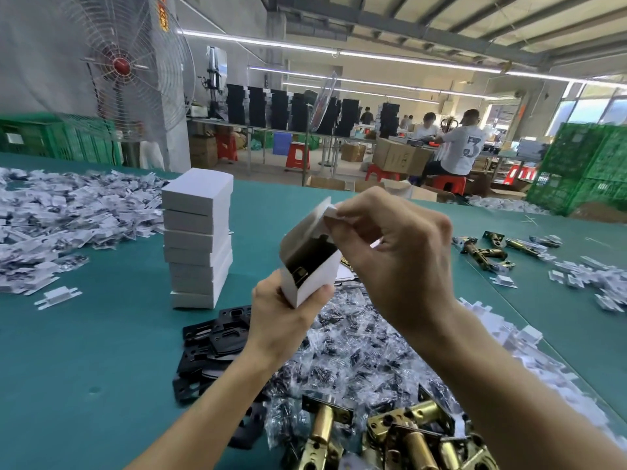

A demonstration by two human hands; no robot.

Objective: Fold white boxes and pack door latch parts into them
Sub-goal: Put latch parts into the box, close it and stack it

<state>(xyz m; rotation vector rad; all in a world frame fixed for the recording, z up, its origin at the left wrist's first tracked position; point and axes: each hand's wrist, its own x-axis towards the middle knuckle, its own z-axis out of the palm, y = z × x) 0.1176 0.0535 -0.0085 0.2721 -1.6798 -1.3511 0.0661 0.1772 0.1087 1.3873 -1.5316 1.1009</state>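
**Box up in both hands, flap pinched**

Right at the bottom edge there's a heap of brass latches [412, 432] on the bench [84, 351], mixed in with the screw bags [356, 340]. Just above them, held up off the bench, is the box [307, 266]. It's white and tilted, its top end is open, and a brass-and-dark part shows inside.

The left hand [281, 313] grips the lower end of the box from below. The right hand [400, 262] is up at the open end, fingertips pinching the flap [327, 212], with the other fingers curled.

Under the left wrist lie black plates [212, 340], overlapping each other just beside the screw bags. Left of the box stands a stack [198, 239] of closed white boxes, a bit crooked.

A big heap of white blanks [68, 212] covers the bench far left, and more run along the right edge. A few more latches lie loose on the far right, well apart from the near heap.

Behind the bench are a fan [125, 66], green crates [583, 164] and people [463, 147] sitting at another table.
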